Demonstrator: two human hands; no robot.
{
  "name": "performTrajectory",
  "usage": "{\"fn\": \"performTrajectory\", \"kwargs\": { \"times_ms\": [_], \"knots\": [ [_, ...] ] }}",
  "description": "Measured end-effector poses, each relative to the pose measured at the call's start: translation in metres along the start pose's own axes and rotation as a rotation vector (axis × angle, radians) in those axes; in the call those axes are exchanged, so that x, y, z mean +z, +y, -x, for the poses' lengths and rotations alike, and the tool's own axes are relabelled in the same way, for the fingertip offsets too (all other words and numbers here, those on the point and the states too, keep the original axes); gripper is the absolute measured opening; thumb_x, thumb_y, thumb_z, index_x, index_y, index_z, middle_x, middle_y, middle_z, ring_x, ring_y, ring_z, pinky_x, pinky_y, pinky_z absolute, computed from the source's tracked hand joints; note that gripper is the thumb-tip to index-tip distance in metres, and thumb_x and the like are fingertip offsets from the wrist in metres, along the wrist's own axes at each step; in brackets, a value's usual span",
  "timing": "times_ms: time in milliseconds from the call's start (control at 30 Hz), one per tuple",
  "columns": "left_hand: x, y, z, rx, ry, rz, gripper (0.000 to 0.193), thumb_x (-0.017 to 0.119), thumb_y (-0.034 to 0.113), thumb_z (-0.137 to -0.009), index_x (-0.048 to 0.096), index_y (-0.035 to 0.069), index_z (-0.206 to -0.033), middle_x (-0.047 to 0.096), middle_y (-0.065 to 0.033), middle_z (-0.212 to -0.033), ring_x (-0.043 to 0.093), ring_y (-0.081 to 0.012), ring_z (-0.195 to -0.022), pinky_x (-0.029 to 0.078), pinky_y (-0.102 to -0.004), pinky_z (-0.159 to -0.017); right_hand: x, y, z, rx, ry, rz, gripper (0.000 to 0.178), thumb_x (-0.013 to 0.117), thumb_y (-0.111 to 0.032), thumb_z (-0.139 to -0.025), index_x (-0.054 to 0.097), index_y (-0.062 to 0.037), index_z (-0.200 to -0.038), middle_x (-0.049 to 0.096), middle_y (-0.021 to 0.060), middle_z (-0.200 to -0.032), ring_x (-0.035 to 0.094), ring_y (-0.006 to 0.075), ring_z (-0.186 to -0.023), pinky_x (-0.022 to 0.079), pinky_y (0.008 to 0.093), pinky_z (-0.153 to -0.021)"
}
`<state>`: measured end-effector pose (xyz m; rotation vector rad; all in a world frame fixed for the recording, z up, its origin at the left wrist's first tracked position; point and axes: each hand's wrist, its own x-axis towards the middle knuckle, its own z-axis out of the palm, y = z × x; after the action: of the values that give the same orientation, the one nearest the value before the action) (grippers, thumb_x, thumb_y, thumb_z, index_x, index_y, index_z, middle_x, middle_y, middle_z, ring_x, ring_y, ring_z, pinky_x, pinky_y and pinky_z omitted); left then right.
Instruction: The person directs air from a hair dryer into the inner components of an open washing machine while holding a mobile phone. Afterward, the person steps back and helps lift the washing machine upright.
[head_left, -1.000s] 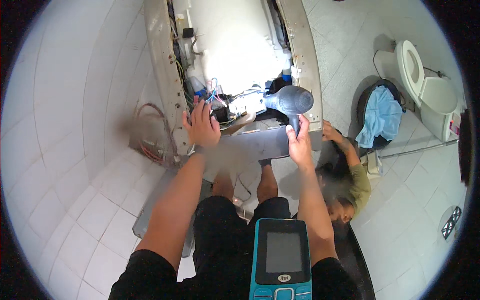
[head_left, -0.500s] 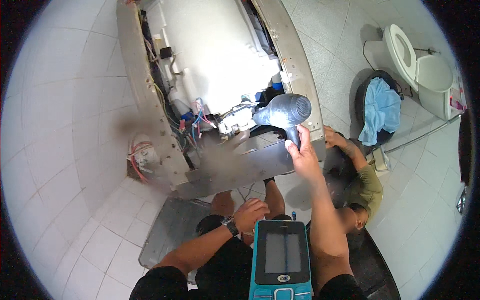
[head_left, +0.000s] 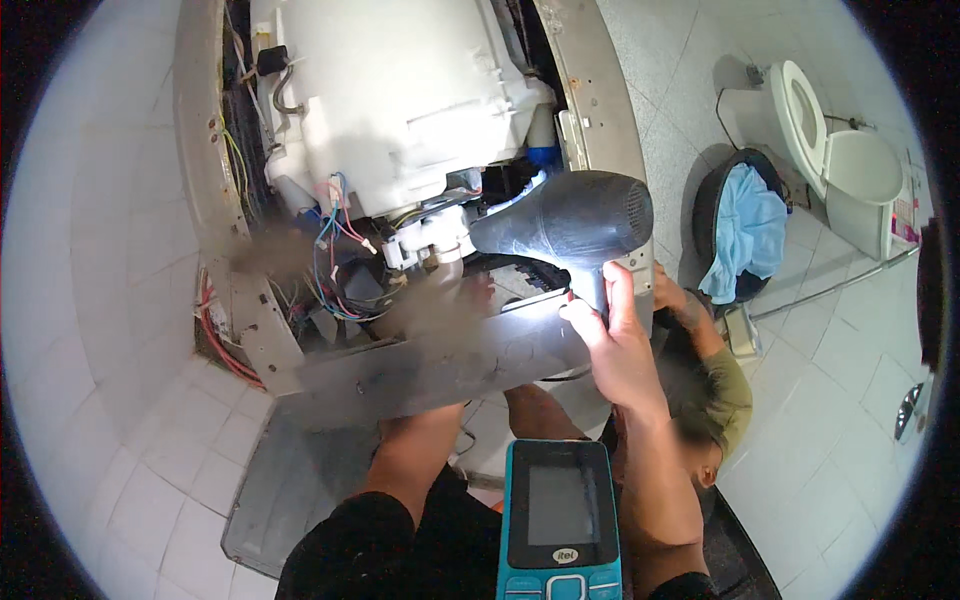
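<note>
My right hand (head_left: 625, 350) is wrapped round the handle of a black hair dryer (head_left: 565, 220). The dryer's nozzle points left, close to a white plastic fitting (head_left: 430, 235) low in an opened appliance that looks like a washing machine. Behind the fitting rises the large white tub (head_left: 390, 90). Loose coloured wires (head_left: 340, 220) with white connectors hang left of the fitting. A grey metal panel (head_left: 540, 345) crosses the near side of the frame, below the dryer. I cannot see my left hand. Blurred patches cover part of the wiring and panel.
A turquoise keypad phone (head_left: 560, 510) fills the lower middle. At right, another person's arm (head_left: 705, 330) reaches to the machine's side. A black tub (head_left: 705, 225) holds light-blue cloth (head_left: 745, 230), near a white toilet (head_left: 850, 165). A grey slab (head_left: 270, 490) lies lower left.
My left hand, earlier below the panel with a watch on the wrist, is out of sight. The machine looks larger and nearer. My right hand still holds the hair dryer, its nozzle nearer the fitting.
</note>
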<state>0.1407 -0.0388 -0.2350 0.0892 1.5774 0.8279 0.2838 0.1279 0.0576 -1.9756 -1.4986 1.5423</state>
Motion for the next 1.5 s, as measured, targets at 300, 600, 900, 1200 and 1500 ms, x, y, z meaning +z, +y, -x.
{"fn": "performTrajectory", "kwargs": {
  "times_ms": [300, 600, 900, 1200, 1500],
  "knots": [
    [0.016, 0.015, -0.044, -0.041, -0.026, 0.178, 0.051, 0.060, 0.048, -0.097, 0.064, 0.004, -0.124, 0.071, -0.0129, -0.109, 0.067, -0.0248, -0.092, 0.056, -0.0381, -0.082, 0.005, -0.012, 0.002, -0.070, 0.098, 0.126, 0.054, 0.063, -0.020, -0.098, 0.041, -0.0048, -0.145, 0.064, 0.0285, -0.125, 0.065, 0.0437, -0.116, 0.049, 0.0467, -0.099],
    [0.039, 0.001, -0.080, 0.010, 0.039, 0.247, 0.062, 0.058, 0.057, -0.101, 0.061, 0.003, -0.132, 0.072, -0.0117, -0.108, 0.069, -0.0186, -0.088, 0.057, -0.0345, -0.080, 0.016, -0.001, 0.000, -0.219, 0.188, 0.132, 0.054, 0.062, -0.019, -0.098, 0.040, -0.0010, -0.144, 0.062, 0.0328, -0.122, 0.063, 0.0502, -0.112, 0.049, 0.0518, -0.097],
    [0.049, 0.032, -0.066, -0.058, -0.110, 0.240, 0.061, 0.049, 0.059, -0.105, 0.059, 0.005, -0.133, 0.068, -0.0106, -0.115, 0.066, -0.0201, -0.100, 0.054, -0.0383, -0.087, 0.019, -0.001, 0.003, -0.170, 0.236, 0.095, 0.051, 0.062, -0.021, -0.099, 0.041, -0.0008, -0.141, 0.063, 0.0332, -0.118, 0.064, 0.0505, -0.108, 0.050, 0.0524, -0.093],
    [0.044, 0.016, -0.070, -0.096, -0.095, 0.297, 0.058, 0.047, 0.058, -0.106, 0.061, 0.007, -0.129, 0.069, -0.0099, -0.114, 0.065, -0.0194, -0.098, 0.054, -0.0388, -0.086, 0.016, -0.003, 0.001, -0.196, 0.244, 0.122, 0.050, 0.064, -0.018, -0.097, 0.044, -0.0013, -0.140, 0.065, 0.0313, -0.115, 0.066, 0.0491, -0.106, 0.051, 0.0506, -0.091],
    [0.048, 0.029, -0.072, -0.084, -0.122, 0.212, 0.058, 0.039, 0.055, -0.110, 0.061, 0.006, -0.131, 0.071, -0.0090, -0.112, 0.067, -0.0192, -0.090, 0.055, -0.0384, -0.082, 0.014, -0.008, 0.004, -0.184, 0.224, 0.096, 0.049, 0.065, -0.016, -0.096, 0.045, -0.0007, -0.138, 0.065, 0.0288, -0.116, 0.067, 0.0454, -0.104, 0.052, 0.0493, -0.091]
  ]
}}
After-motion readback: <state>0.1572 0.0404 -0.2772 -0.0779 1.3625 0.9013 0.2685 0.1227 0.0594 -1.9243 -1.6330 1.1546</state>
